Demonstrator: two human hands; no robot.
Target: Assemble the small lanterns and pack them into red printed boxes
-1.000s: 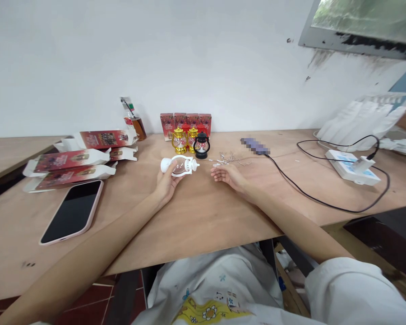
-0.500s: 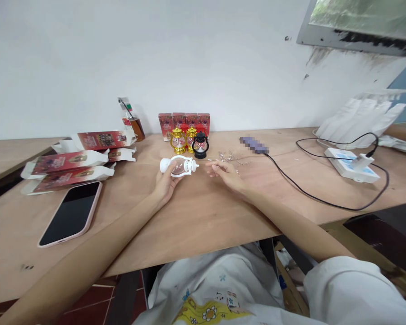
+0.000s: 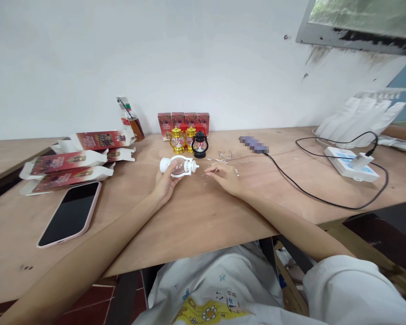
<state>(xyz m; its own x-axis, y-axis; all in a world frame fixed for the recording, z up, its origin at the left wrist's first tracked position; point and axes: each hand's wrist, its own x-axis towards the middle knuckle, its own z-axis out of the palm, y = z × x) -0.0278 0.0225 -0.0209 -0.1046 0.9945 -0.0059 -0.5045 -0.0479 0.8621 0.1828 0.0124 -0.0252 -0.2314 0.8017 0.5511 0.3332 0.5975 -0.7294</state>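
A small white lantern (image 3: pixel 179 166) lies sideways in my left hand (image 3: pixel 165 184), its pointed cap toward the right and its base at the left. Just right of that cap is my right hand (image 3: pixel 226 178), with thumb and index finger pinched together. Something tiny may be between those fingertips, too small to name. Tiny pale pieces (image 3: pixel 205 183) are scattered on the table below the fingertips. Behind the right hand lies a small pile of thin wire-like metal pieces (image 3: pixel 226 156). A black lantern (image 3: pixel 200 145) and gold lanterns (image 3: pixel 177 141) stand upright behind my hands.
Red printed boxes (image 3: pixel 184 121) stand by the wall, with red lanterns before them. Opened boxes (image 3: pixel 67 162) and a phone (image 3: pixel 71 214) are at left. At right, a black cable (image 3: pixel 311 192) runs from a blurred-out object to a white power strip (image 3: pixel 351 164).
My right hand has drawn slightly down, its fingers curling closer into a pinch. Tiny pieces now show on the table under it. My left hand and the white lantern stay in place.
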